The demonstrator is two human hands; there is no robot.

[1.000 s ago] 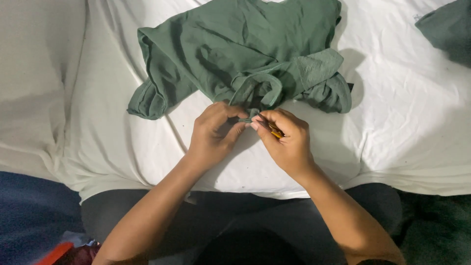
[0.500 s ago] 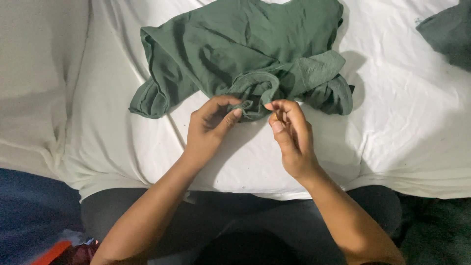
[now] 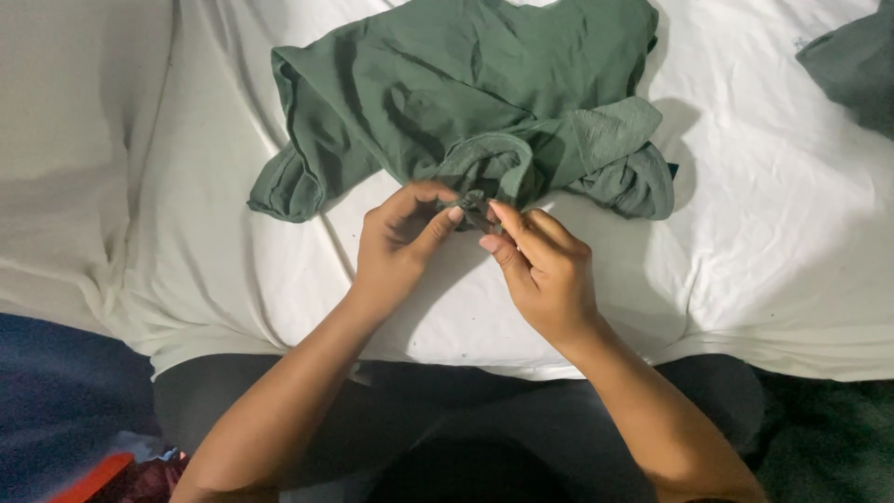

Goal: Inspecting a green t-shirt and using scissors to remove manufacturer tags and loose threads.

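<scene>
Because the green shirt is thin, soft cloth, you can judge it light and limp: it bunches and folds wherever you lift it and keeps no shape of its own. It lies crumpled on the white bed sheet, just beyond your fingers, with its nearest fold reaching right to them. Your left hand has thumb and forefinger closed on a small tuck of that fold, and your right hand pinches the same tuck from the other side, fingertips nearly touching those of the left. Both grips are narrow, holding cloth; whether anything small sits between the fingers besides the fabric, you cannot tell. The doubled edge just behind your fingers looks like the firmest place to take hold, since a single layer would stretch and slide. No box, bag or other container shows here. A dark cloth lies well apart, beyond your right hand.
</scene>
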